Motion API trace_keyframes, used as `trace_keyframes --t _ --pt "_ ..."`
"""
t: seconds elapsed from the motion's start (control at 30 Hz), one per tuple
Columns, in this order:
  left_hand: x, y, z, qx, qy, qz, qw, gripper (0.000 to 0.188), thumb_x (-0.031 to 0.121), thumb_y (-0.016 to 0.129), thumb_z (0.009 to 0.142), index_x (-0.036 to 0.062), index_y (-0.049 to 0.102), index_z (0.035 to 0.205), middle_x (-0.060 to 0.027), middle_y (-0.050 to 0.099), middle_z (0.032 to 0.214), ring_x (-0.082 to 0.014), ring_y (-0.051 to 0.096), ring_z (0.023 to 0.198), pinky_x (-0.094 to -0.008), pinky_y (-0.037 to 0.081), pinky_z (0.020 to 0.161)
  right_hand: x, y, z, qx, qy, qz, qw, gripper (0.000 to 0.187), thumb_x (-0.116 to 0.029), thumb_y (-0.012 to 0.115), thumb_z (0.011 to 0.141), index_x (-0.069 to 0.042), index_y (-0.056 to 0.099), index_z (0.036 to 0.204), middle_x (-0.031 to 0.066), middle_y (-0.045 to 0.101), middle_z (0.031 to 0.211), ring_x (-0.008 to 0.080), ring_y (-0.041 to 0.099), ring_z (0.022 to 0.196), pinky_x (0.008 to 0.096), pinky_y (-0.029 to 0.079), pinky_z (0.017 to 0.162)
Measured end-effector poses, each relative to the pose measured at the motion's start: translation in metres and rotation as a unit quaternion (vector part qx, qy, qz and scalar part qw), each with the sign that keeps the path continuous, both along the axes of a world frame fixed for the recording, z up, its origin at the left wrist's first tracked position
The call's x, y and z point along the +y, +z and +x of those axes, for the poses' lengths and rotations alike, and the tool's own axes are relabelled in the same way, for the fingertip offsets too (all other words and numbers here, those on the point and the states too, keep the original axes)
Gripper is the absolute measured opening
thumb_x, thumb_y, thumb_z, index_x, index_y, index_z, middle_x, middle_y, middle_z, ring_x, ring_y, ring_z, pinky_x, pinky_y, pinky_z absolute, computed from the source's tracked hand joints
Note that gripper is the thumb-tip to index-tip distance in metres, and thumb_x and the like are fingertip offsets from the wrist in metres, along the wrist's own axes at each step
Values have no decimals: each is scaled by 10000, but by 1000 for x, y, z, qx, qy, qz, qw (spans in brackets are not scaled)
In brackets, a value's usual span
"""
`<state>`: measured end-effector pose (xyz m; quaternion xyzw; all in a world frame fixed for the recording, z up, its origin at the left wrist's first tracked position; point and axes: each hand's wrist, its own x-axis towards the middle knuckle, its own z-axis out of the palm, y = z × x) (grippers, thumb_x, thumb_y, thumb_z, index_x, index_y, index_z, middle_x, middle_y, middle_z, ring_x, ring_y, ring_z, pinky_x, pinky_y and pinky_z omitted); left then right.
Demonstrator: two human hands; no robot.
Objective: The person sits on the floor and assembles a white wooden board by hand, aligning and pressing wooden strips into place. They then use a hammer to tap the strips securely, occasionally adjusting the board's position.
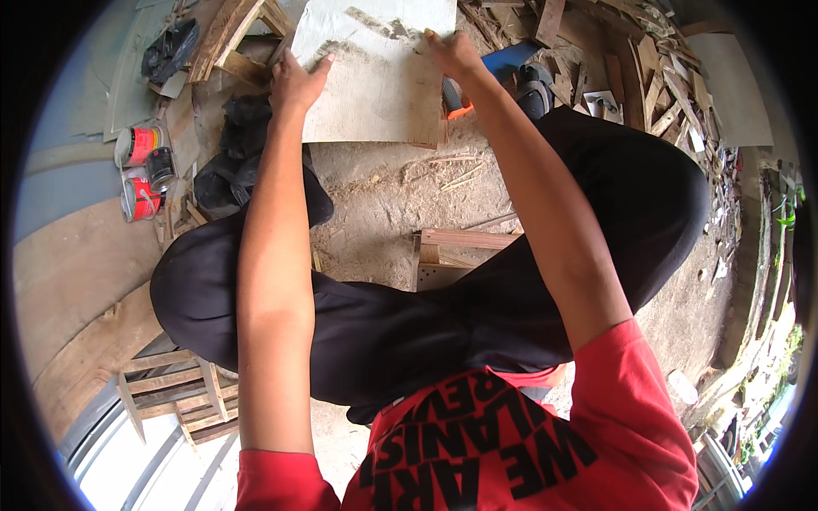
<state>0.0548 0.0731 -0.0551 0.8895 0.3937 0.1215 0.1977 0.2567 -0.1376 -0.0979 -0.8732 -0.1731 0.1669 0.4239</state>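
The left hand (296, 89) was closed on the left edge of a pale flat panel (375, 98), its thumb lying over the upper face; the right hand (460, 58) gripped the opposite edge, slightly farther from the body, its thumb likewise on top, while the fingers beneath could not be made out. The panel lay between the two grips, dark smudges across its face near them, its near edge well on the body's side of both hands and its far end cut off by the view. Left of the left grip stood a wooden frame (228, 43), and nearer the body sat black plastic bags (226, 179), with red cans (139, 146) farther left. Just beside the right grip, toward the body, an orange-and-black object (457, 104) showed past the panel's edge, and a blue item (511, 58) lay to the right, near a sandaled foot (535, 92). Well right of that grip spread scrap wood (652, 81). Between the legs, nearer the body than either grip, lay a wooden strip (469, 238).
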Motion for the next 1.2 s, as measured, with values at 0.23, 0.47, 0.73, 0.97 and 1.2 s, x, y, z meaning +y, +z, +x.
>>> trace_keyframes --t 0.23,0.47,0.73,0.97,1.2 --pt "37 -1 -10 -30 27 -148 988 730 581 788 740 -53 710 1094 -180 725 1067 -290 679 1057 -386 489 939 -15 38 -51 254 -18 76 964 1026 -741 619 807 108 496 1369 312 455 1442 369 447 1350 484 401 1069" --pt "25 -9 -62 -106 163 -107 975 605 518 671 862 -11 680 1155 -256 658 1193 -380 621 1147 -464 472 972 -12 32 -67 351 -105 186 912 1070 -639 715 779 18 297 1513 264 373 1512 391 442 1348 613 387 1029" --pt "-115 -13 -94 -494 495 -466 542 966 788 444 873 -54 495 1344 -215 535 1370 -284 532 1262 -404 417 1036 0 23 -58 389 -39 281 877 1028 -526 748 795 33 254 1503 244 421 1471 371 486 1304 624 418 994" --pt "-128 17 -58 -527 154 -592 589 760 522 601 918 62 396 1487 -135 448 1498 -312 399 1390 -548 233 1165 -10 44 -89 343 -102 297 885 949 -492 733 831 68 300 1463 235 469 1418 350 505 1280 573 474 953" --pt "-63 1 -57 -494 186 -608 593 465 186 505 993 -43 474 1397 -192 540 1403 -371 533 1271 -502 414 1072 4 36 -138 296 -122 367 873 878 -457 702 897 97 289 1439 258 450 1422 306 470 1309 399 394 1083"
